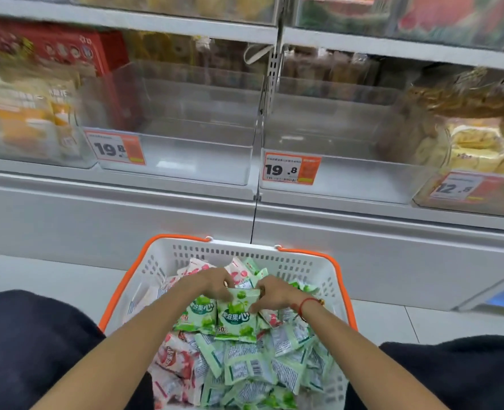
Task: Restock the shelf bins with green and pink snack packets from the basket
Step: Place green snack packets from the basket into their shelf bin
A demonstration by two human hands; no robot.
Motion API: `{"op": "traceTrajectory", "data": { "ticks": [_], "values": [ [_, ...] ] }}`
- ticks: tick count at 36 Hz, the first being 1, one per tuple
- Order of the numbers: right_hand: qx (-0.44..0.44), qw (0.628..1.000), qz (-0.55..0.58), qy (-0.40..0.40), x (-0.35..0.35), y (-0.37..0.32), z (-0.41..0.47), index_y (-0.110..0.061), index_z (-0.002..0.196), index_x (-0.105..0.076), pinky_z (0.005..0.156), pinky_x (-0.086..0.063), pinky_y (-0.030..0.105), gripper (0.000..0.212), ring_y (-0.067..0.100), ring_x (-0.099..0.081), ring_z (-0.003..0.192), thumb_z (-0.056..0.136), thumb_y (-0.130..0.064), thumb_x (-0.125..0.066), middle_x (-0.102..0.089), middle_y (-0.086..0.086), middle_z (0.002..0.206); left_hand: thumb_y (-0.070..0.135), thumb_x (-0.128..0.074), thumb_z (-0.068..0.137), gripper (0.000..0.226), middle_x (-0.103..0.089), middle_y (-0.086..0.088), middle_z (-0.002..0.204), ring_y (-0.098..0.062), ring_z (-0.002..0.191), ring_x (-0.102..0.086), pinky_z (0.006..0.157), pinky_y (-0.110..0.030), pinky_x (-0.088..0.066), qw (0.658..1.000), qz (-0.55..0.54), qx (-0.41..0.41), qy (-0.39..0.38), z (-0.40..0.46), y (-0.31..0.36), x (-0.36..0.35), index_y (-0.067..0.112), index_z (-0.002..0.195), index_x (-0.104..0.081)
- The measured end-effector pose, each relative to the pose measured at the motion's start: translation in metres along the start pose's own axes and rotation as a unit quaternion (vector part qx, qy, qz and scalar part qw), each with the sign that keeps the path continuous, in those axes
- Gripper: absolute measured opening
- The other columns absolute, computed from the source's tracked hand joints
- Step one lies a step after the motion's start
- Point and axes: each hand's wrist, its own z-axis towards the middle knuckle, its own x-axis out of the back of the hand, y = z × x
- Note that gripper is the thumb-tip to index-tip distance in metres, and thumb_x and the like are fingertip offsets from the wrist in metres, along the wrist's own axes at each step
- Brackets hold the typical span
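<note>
A white basket (309, 269) with orange handles sits on the floor between my knees, heaped with green packets (246, 368) and pink packets (175, 358). Both hands are inside it. My left hand (215, 282) and my right hand (274, 292) pinch the top edge of one green packet (237, 316), which hangs upright above the pile. A second green packet (200, 313) stands right beside it under my left hand. Two clear shelf bins (191, 161) (363, 173) with 19.8 price tags stand bare above the basket.
A bin of orange-and-white packs (23, 122) stands at the left, with a red box (67, 51) behind it. A bin of yellow packs (481, 155) with a 12.8 tag is at the right. A grey shelf base (126, 220) runs between bins and basket.
</note>
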Motion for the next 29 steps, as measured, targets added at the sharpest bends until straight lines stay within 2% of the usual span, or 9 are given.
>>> {"op": "traceTrajectory", "data": {
  "ticks": [2, 5, 10, 13, 16, 19, 23, 26, 29],
  "values": [
    [0.010, 1.000, 0.023, 0.014, 0.020, 0.000, -0.003, -0.016, 0.064, -0.045, 0.050, -0.034, 0.018, 0.035, 0.009, -0.043, 0.054, 0.082, -0.026, -0.073, -0.048, -0.001, 0.062, 0.026, -0.059, 0.094, 0.036, -0.057, -0.015, 0.128, -0.028, 0.112, -0.055, 0.087, -0.028, -0.043, 0.999, -0.032, -0.027, 0.003, -0.003, 0.002, 0.017, 0.007, 0.124, -0.059],
    [0.014, 0.994, 0.111, 0.016, 0.058, -0.002, -0.018, -0.014, 0.074, -0.051, 0.054, -0.049, 0.016, 0.024, 0.005, -0.061, 0.062, 0.083, -0.019, -0.073, -0.066, 0.004, 0.078, 0.028, -0.062, 0.092, 0.027, -0.066, -0.014, 0.108, -0.018, 0.086, -0.056, 0.067, -0.020, -0.041, 0.990, -0.110, -0.080, 0.039, -0.011, 0.008, 0.045, 0.009, 0.112, -0.065],
    [0.062, 0.972, 0.215, 0.067, 0.122, -0.013, -0.057, -0.006, 0.097, -0.060, 0.084, -0.054, 0.032, 0.028, 0.016, -0.068, 0.084, 0.083, -0.026, -0.073, -0.071, 0.008, 0.094, 0.024, -0.061, 0.093, 0.015, -0.064, 0.003, 0.082, 0.003, 0.069, -0.057, 0.060, -0.011, -0.041, 0.950, -0.216, -0.161, 0.157, -0.034, 0.029, 0.095, 0.010, 0.096, -0.065],
    [0.092, 0.958, 0.254, 0.099, 0.148, -0.024, -0.083, -0.014, 0.111, -0.065, 0.089, -0.053, 0.031, 0.035, 0.015, -0.067, 0.096, 0.083, -0.032, -0.071, -0.071, 0.003, 0.107, 0.017, -0.061, 0.092, 0.006, -0.067, 0.004, 0.081, 0.003, 0.070, -0.062, 0.062, -0.012, -0.047, 0.904, -0.293, -0.216, 0.225, -0.051, 0.046, 0.117, 0.014, 0.089, -0.065],
    [0.114, 0.946, 0.269, 0.142, 0.169, -0.033, -0.103, -0.018, 0.112, -0.064, 0.078, -0.054, 0.022, 0.032, 0.011, -0.066, 0.092, 0.082, -0.026, -0.072, -0.070, 0.000, 0.108, 0.015, -0.060, 0.093, 0.007, -0.067, 0.007, 0.078, 0.004, 0.067, -0.061, 0.060, -0.010, -0.045, 0.872, -0.310, -0.257, 0.278, -0.061, 0.063, 0.137, 0.014, 0.087, -0.065],
    [0.127, 0.937, 0.256, 0.200, 0.188, -0.038, -0.114, -0.023, 0.106, -0.065, 0.066, -0.046, 0.018, 0.025, 0.006, -0.063, 0.085, 0.082, -0.025, -0.073, -0.070, -0.005, 0.101, 0.021, -0.062, 0.092, 0.009, -0.070, 0.007, 0.083, 0.003, 0.071, -0.060, 0.064, -0.016, -0.047, 0.852, -0.304, -0.281, 0.322, -0.062, 0.077, 0.157, 0.016, 0.092, -0.069],
    [0.142, 0.917, 0.263, 0.265, 0.212, -0.037, -0.115, -0.016, 0.099, -0.069, 0.057, -0.039, 0.017, 0.019, 0.004, -0.058, 0.073, 0.082, -0.026, -0.072, -0.072, -0.006, 0.086, 0.022, -0.063, 0.091, 0.010, -0.069, 0.008, 0.089, 0.006, 0.075, -0.061, 0.067, -0.009, -0.046, 0.819, -0.317, -0.304, 0.369, -0.058, 0.096, 0.184, 0.016, 0.098, -0.067],
    [0.142, 0.895, 0.275, 0.322, 0.236, -0.032, -0.112, -0.011, 0.097, -0.071, 0.050, -0.038, 0.011, 0.021, 0.005, -0.055, 0.070, 0.083, -0.027, -0.072, -0.071, -0.004, 0.084, 0.036, -0.056, 0.093, 0.018, -0.065, 0.011, 0.105, 0.000, 0.096, -0.059, 0.082, -0.012, -0.045, 0.808, -0.291, -0.278, 0.430, -0.049, 0.101, 0.207, 0.026, 0.107, -0.063],
    [0.110, 0.874, 0.310, 0.356, 0.264, -0.025, -0.106, -0.015, 0.090, -0.071, 0.052, -0.042, 0.012, 0.017, 0.006, -0.055, 0.070, 0.083, -0.030, -0.072, -0.069, -0.003, 0.086, 0.044, -0.049, 0.096, 0.038, -0.052, 0.007, 0.131, -0.009, 0.121, -0.048, 0.099, -0.029, -0.040, 0.828, -0.215, -0.203, 0.477, -0.032, 0.095, 0.227, 0.026, 0.129, -0.051]
  ]
}}
